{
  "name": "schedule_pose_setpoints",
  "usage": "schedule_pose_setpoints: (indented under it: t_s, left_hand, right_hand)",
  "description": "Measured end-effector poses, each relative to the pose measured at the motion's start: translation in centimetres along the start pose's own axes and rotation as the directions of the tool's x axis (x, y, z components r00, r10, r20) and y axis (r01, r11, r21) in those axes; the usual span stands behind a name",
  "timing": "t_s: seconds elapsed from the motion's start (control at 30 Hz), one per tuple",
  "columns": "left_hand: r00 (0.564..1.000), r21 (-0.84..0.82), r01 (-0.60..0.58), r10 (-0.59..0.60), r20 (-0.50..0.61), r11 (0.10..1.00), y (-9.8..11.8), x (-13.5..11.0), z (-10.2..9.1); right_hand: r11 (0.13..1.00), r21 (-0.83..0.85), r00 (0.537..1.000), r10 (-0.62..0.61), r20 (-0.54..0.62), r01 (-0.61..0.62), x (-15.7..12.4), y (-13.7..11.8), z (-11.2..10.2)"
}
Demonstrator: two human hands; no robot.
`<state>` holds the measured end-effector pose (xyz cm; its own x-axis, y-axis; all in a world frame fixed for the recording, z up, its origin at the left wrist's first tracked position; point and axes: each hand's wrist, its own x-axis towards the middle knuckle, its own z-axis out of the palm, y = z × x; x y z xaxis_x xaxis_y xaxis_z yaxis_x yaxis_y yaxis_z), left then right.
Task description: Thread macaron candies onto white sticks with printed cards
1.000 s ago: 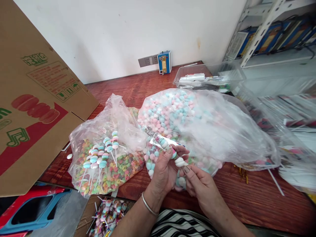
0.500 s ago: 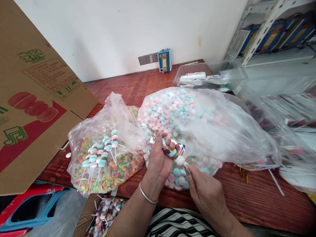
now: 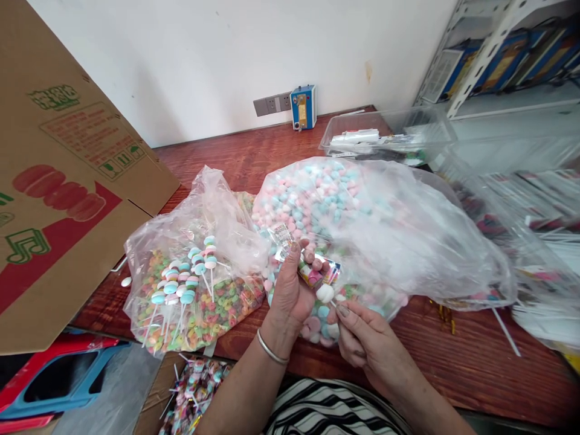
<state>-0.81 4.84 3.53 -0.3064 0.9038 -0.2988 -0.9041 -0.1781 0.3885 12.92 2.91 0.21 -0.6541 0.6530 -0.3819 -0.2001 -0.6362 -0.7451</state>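
Observation:
My left hand (image 3: 291,284) is closed round a small printed wrapper (image 3: 331,272), whose silvery end (image 3: 281,234) sticks out past the thumb. My right hand (image 3: 365,332) pinches the white stick of a candy skewer (image 3: 325,294). Its lowest, white candy shows outside the wrapper mouth; the upper candies sit inside, partly hidden by my left fingers. Under both hands lies a clear bag of pink, blue and white candies (image 3: 290,202). To the left, several finished-looking candy skewers (image 3: 172,284) rest on a bag of coloured ring candies (image 3: 226,308).
A cardboard box (image 3: 81,199) stands at the left. Below the table edge, an open carton holds wrapped lollipops (image 3: 197,386). Behind are a blue device (image 3: 303,109) and a clear plastic tub (image 3: 385,130); bundled white sticks (image 3: 548,302) lie at the right.
My right hand has moved slightly left, bringing the stick and its white candy closer to my left hand. More of the wrapper's silvery end shows, and the blue candy is no longer visible at its mouth.

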Motion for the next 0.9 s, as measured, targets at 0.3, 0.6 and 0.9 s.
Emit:
schedule_pose_setpoints:
  t_s: [0.3, 0.6, 0.9]
  left_hand:
    - [0.995, 0.062, 0.061, -0.055, -0.087, 0.996, -2.1, -0.9, 0.0]
    - [0.983, 0.07, 0.143, -0.15, 0.107, 0.987, -1.2, -1.2, -0.8]
    - [0.967, 0.18, 0.151, -0.183, 0.18, 0.972, -1.7, -1.0, -1.8]
  right_hand:
    - [0.37, -0.856, 0.795, -0.602, 0.075, 0.361, 0.1, -0.4, -0.6]
    - [0.886, -0.408, 0.961, -0.269, -0.065, 0.221, -0.2, -0.7, -1.0]
    - [0.905, -0.34, 0.953, -0.294, -0.065, 0.256, -0.2, -0.9, 0.3]
